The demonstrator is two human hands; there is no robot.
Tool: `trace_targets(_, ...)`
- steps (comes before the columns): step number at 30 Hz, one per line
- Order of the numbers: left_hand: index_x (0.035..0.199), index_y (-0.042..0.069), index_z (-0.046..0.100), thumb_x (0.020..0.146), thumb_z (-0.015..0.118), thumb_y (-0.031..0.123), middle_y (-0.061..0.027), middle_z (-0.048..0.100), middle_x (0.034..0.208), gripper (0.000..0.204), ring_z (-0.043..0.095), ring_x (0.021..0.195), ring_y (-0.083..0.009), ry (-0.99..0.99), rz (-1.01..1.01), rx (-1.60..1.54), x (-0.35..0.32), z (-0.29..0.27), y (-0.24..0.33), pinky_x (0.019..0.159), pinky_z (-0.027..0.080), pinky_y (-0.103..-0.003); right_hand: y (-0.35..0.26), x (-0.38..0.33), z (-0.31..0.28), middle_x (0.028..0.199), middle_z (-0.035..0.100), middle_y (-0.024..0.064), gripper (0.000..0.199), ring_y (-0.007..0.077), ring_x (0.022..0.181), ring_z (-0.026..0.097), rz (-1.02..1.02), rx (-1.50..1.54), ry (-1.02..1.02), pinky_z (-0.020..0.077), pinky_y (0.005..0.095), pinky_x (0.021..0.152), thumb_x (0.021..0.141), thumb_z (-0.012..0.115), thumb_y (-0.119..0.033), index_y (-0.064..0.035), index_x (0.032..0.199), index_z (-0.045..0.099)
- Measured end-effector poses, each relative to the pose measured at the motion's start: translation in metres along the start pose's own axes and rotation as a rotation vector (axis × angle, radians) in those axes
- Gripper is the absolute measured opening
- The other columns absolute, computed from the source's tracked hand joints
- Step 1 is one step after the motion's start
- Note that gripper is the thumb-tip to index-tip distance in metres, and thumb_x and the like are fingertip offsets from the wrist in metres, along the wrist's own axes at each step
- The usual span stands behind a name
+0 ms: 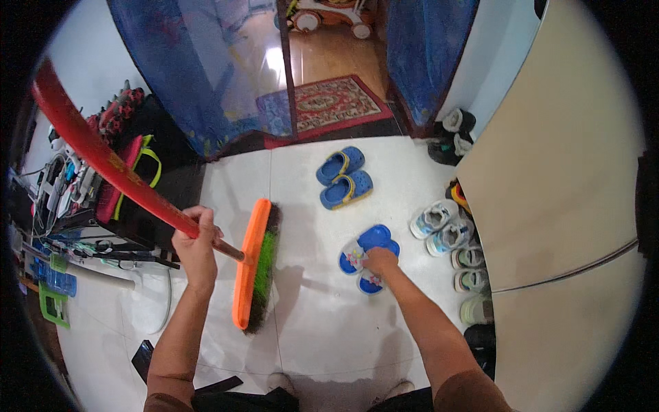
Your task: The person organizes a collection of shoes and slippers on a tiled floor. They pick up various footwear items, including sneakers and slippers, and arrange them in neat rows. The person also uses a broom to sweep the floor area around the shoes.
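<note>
Along the left edge of the white tiled floor (pixel 309 329) stands a dark rack (pixel 82 206) crowded with cables and small gear, kept back against the wall off the open tiles. The left hand (pixel 195 244) is wrapped tight around the red handle (pixel 103 161) of one push broom, low down near the head, which probably gives better control of it. The orange broom head (pixel 254 264) rests bristles-down on the tiles, its long side running toward the person.

To the right, the right hand (pixel 379 261) reaches down onto a pair of small blue sandals (pixel 367 257) near the middle of the floor; its fingers curl over the two shoes, though whether they grip or merely press cannot be told. A second pair, blue clogs (pixel 345 177), lies farther off toward the red doormat (pixel 329 103) at the doorway.

Along the floor's right edge, about four pairs of children's sneakers (pixel 443 230) line up beside the beige cabinet (pixel 570 206), seemingly parked out of the walkway; one black-and-white pair (pixel 453 134) sits by the blue curtain (pixel 425 55).
</note>
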State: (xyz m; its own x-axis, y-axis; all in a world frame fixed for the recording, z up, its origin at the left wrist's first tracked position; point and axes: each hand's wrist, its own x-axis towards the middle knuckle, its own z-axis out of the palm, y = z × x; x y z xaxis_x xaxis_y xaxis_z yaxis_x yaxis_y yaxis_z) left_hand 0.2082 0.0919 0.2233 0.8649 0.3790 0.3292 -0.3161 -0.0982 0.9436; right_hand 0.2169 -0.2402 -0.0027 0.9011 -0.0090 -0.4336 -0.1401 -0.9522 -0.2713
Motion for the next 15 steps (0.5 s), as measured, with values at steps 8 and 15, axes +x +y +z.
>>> trace_targets(8,0.085,0.001,0.054,0.084,0.06,0.011,-0.0002,0.05,0.064,0.011,0.049,0.05,-0.0077,-0.008,-0.011,-0.033,-0.002,-0.012,0.008,0.044,0.039,-0.02,-0.003,0.018,0.016,0.088,0.064,0.0104,0.02,0.0286,0.083,0.061,-0.084,-0.03,-0.068,0.0497,0.0376,0.07,0.073,0.061,-0.029,-0.0145,0.086,0.067)
trace_targets(15,0.084,0.002,0.052,0.084,0.057,0.01,0.0008,0.046,0.057,0.009,0.045,0.045,-0.0075,0.017,-0.039,-0.031,-0.005,-0.007,0.009,0.048,0.044,-0.023,0.016,0.002,0.008,0.083,0.065,0.0089,0.019,0.0247,0.078,0.063,-0.196,0.131,-0.22,0.0493,0.0344,0.068,0.075,0.059,-0.028,-0.0193,0.089,0.068)
